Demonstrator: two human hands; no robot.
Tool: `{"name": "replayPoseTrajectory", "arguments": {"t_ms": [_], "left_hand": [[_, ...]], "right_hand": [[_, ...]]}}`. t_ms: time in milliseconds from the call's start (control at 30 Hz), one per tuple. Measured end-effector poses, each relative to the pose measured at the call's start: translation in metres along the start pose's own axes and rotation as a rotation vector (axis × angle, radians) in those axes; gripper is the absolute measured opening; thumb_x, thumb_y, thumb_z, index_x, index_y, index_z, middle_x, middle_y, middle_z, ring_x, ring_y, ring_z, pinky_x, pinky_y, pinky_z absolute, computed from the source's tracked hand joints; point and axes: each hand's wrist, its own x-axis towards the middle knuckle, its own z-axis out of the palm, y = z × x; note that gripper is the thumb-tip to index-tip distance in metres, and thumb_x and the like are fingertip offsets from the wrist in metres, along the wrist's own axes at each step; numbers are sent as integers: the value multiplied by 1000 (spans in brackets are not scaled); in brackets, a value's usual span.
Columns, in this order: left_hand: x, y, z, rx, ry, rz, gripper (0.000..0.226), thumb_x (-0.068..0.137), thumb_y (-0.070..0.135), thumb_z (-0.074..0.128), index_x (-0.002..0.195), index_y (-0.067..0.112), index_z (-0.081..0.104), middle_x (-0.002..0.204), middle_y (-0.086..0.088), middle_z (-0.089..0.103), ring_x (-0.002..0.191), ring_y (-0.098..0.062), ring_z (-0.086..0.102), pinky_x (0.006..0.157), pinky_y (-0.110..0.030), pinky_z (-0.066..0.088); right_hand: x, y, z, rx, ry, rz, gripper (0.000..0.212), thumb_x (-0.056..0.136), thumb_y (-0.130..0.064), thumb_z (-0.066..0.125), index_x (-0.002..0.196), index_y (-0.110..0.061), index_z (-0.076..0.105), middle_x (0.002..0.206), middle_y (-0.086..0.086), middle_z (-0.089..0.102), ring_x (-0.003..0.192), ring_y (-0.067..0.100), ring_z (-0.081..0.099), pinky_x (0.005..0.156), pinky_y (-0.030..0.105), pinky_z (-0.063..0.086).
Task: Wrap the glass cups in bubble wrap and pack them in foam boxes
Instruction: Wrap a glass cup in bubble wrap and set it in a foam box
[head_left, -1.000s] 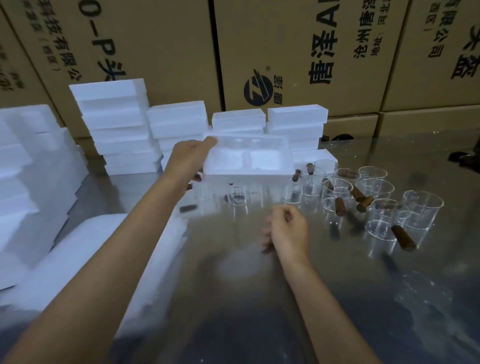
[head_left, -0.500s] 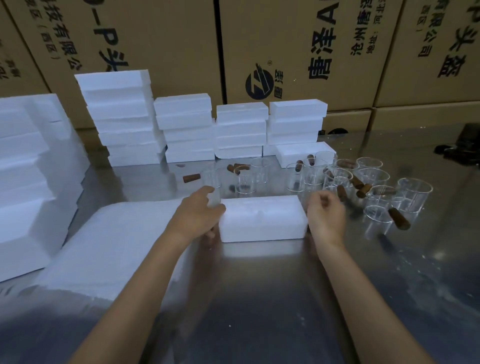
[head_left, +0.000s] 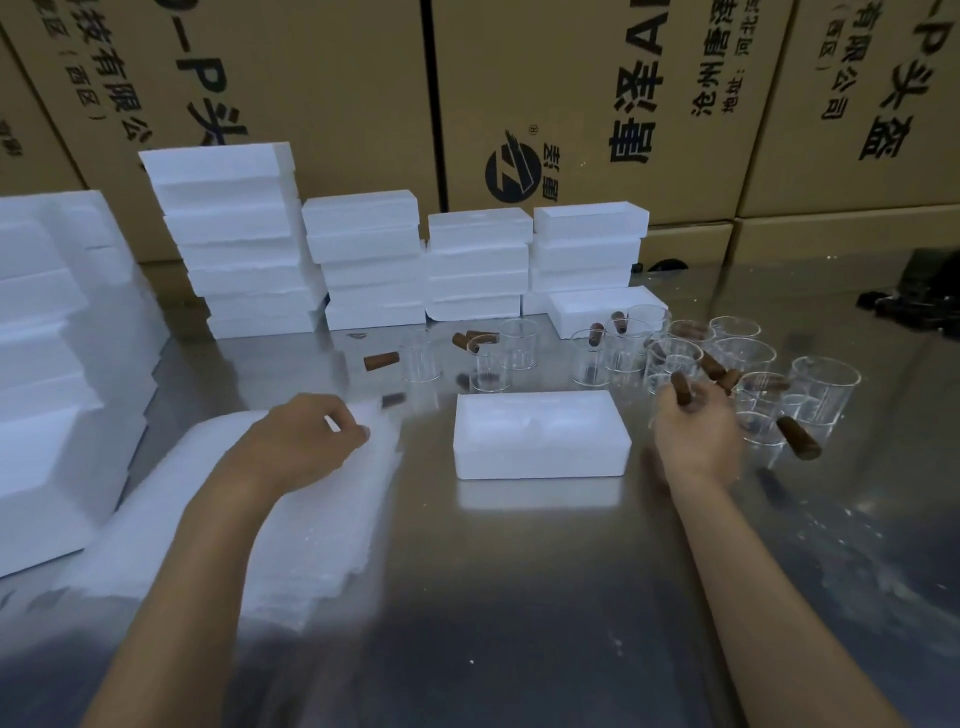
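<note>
Beside the foam box (head_left: 540, 441), right hand (head_left: 696, 439) grips a cup handle (head_left: 681, 391).

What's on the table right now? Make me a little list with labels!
Left hand: left hand pinches the top sheet of the bubble wrap pile.
Right hand: right hand grips the brown handle of a glass cup.
Foam box: open foam box sits on the metal table between the hands, nothing in it.
Other cups: more glass cups with brown handles stand behind and right of the box.
Behind: stacks of white foam boxes in front of cardboard cartons.
</note>
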Motion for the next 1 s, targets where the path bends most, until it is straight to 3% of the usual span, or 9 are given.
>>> {"name": "replayPoseTrajectory", "arguments": {"t_ms": [100, 233, 400, 567, 667, 733, 833, 1000], "left_hand": [[-4, 0, -1, -37, -99, 5, 27, 90, 44, 67, 81, 19, 66, 71, 2, 68, 64, -13, 59, 61, -27, 42], [-11, -5, -8, 19, -130, -9, 28, 86, 46, 71, 83, 18, 65, 77, 1, 64, 66, -12, 56, 58, -25, 39], [-19, -13, -22, 143, -107, -77, 36, 74, 56, 79, 81, 23, 66, 74, 11, 59, 63, -5, 52, 50, -20, 35], [-16, -14, -14, 37, -163, -31, 18, 82, 28, 79, 81, 11, 73, 66, 13, 60, 64, -5, 54, 54, -18, 36], [-15, -12, -15, -52, -71, 62, 10, 87, 15, 73, 78, 12, 75, 68, 12, 67, 63, -4, 56, 55, -13, 39], [-14, -8, -17, -172, 59, 142, 13, 91, 13, 69, 78, 16, 72, 78, 5, 67, 58, -1, 53, 53, -10, 39], [-16, 2, -16, -351, 180, 268, 14, 94, 12, 64, 81, 15, 67, 76, 4, 60, 51, -1, 44, 50, -6, 36], [-21, 19, 1, -447, 82, 395, 19, 97, 10, 60, 79, 16, 64, 70, 16, 58, 63, -8, 45, 59, -12, 37]], "right_hand": [[6, -6, 2, -69, 4, 41, 33, 96, -47, 54, 114, -25, 71, 112, 9, 71, 110, 35, 62, 85, 38, 43], [11, -5, 1, -93, 31, 56, 31, 99, -38, 52, 113, -19, 73, 111, 14, 71, 111, 37, 61, 92, 42, 45], [4, -2, 3, -135, 86, -66, 37, 102, -33, 44, 114, -7, 68, 105, 24, 68, 104, 43, 61, 75, 39, 37], [-15, -15, -1, -123, 100, -278, 36, 103, -33, 44, 117, -5, 62, 102, 25, 69, 99, 45, 63, 77, 43, 44], [-39, -40, -3, 33, 78, -392, 30, 103, -30, 46, 116, -9, 62, 97, 16, 71, 92, 37, 65, 69, 35, 39], [-63, -59, -1, 157, 13, -432, 22, 103, -28, 47, 112, -13, 60, 91, 7, 71, 86, 28, 64, 66, 34, 38], [-110, -76, 6, 332, -218, -445, 10, 104, -27, 46, 102, -22, 54, 71, -9, 63, 69, 10, 58, 62, 35, 42], [-153, -74, 14, 316, -447, -577, 18, 99, -38, 40, 105, -27, 53, 72, -14, 59, 68, 11, 57, 64, 36, 44]]}}
